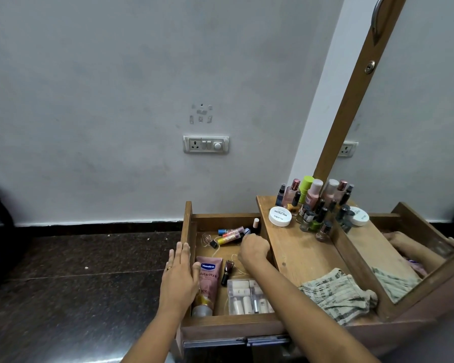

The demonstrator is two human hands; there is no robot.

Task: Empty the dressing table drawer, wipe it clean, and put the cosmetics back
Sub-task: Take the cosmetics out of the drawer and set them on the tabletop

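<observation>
- Left hand: grip open, fingers straight and together, palm laid on the left wall of the drawer; one ring on a finger.
- Right hand: inside the drawer at its far right, fingers curled downward at the loose tubes; whether the grip holds anything cannot be told, as the knuckles hide the fingertips.
- Drawer: wooden, pulled out, one compartment, cosmetics lying in it.
- Drawer contents, near end: one pink Vaseline tube lying along the left wall, cap toward the front; one dark bottle lying beside it; one clear plastic box holding small white tubes, too blurred to count.
- Drawer contents, far end: loose tubes, at least three, in orange, pink and yellow; one pale-capped bottle upright in the far right corner; one thin cord with a small black piece.
- Tabletop: one white round jar; a tight cluster of bottles against the mirror, too crowded to count exactly; one crumpled checked cloth at the near edge.
- Wall: one socket plate.
</observation>
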